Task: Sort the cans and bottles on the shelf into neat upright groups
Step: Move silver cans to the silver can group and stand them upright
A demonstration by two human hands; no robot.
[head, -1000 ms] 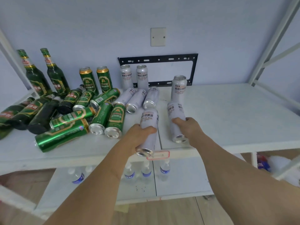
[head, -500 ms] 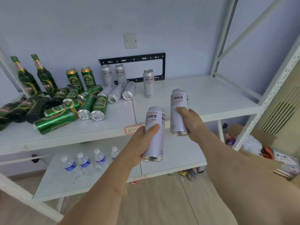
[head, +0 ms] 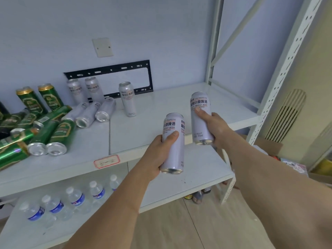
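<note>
The left hand (head: 158, 155) was wrapped around the middle of one tall silver can (head: 173, 143), nearest the camera and in front of the shelf (head: 143, 130) edge. Just beyond, the right hand (head: 213, 124) gripped a second silver can (head: 200, 117) above the shelf. Both smooth, thin metal cylinders were probably light, slippery and easy to dent, so a mid-body grasp suited them; farther back, three matching cans (head: 93, 112) lay flat.

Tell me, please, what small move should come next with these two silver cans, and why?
Probably set the right hand's can upright on the bare shelf beside the lone standing silver can; both held cans are already upright, and that space is free.
</note>
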